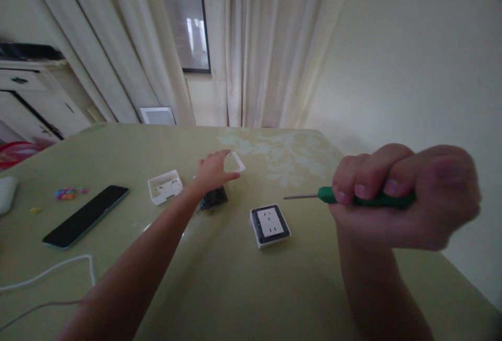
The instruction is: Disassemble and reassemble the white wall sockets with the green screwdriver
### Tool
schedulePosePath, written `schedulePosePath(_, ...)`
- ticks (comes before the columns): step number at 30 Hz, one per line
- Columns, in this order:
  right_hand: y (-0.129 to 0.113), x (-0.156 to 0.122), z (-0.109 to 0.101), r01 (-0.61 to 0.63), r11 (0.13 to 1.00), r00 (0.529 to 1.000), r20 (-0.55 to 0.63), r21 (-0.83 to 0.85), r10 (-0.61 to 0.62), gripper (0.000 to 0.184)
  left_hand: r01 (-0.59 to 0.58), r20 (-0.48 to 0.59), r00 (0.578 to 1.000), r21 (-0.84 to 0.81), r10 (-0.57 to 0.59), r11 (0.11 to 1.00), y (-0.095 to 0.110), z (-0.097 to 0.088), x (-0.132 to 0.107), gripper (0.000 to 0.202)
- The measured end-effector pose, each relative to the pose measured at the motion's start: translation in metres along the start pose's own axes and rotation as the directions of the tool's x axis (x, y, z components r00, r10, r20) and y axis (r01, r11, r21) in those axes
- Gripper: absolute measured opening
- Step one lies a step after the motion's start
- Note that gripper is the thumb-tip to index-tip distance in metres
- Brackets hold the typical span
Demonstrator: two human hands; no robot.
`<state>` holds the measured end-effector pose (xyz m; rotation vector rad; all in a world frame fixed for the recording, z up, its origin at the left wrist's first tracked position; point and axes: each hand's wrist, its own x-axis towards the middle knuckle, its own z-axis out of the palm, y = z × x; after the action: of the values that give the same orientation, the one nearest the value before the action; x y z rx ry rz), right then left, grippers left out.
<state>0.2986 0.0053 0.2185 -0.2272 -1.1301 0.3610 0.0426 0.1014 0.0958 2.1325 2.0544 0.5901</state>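
Observation:
My right hand [408,194] is raised on the right, its fingers wrapped round the green handle of a screwdriver [366,197]. The thin metal shaft points left. Farther back, my left hand [215,171] reaches across the table, thumb and forefinger at opposite edges of a white socket frame [240,161]; the hand hides part of it. Below that hand lies a dark socket part [215,198], with small screw-like pieces beside it. A wall socket [270,225] with a white face and dark border sits in its white box, nearest the screwdriver tip. To the left stands an open white box [165,186].
A black phone [86,216] lies on the left of the table [235,288]. Past it are small colourful pieces [69,192], a white cable [58,263] and a white object [7,193] at the edge. Curtains [270,43] and a wall bound the table's far and right sides.

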Motion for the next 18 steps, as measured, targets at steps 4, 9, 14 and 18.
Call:
schedulePosePath(4, 0.004, 0.002, -0.004, 0.038, 0.999, 0.998, -0.045, -0.008, -0.039, 0.039, -0.028, 0.056, 0.998, 0.020, 0.027, 0.999, 0.007, 0.019, 0.016, 0.071)
schedulePosePath(9, 0.001, 0.003, -0.001, 0.030, 1.000, 0.999, -0.030, 0.007, -0.030, 0.041, -0.076, 0.068, 0.995, -0.001, 0.076, 0.997, 0.006, 0.027, 0.022, 0.065)
schedulePosePath(14, 0.002, 0.005, 0.001, 0.046, 0.998, 0.999, -0.025, 0.043, -0.045, 0.042, -0.177, -0.067, 0.983, -0.072, 0.173, 0.982, 0.030, 0.003, 0.004, 0.066)
schedulePosePath(18, 0.008, 0.007, -0.002, 0.074, 0.996, 0.996, -0.049, 0.053, -0.072, 0.039, -0.393, -0.110, 0.919, -0.153, 0.380, 0.907, 0.064, 0.006, -0.047, 0.065)
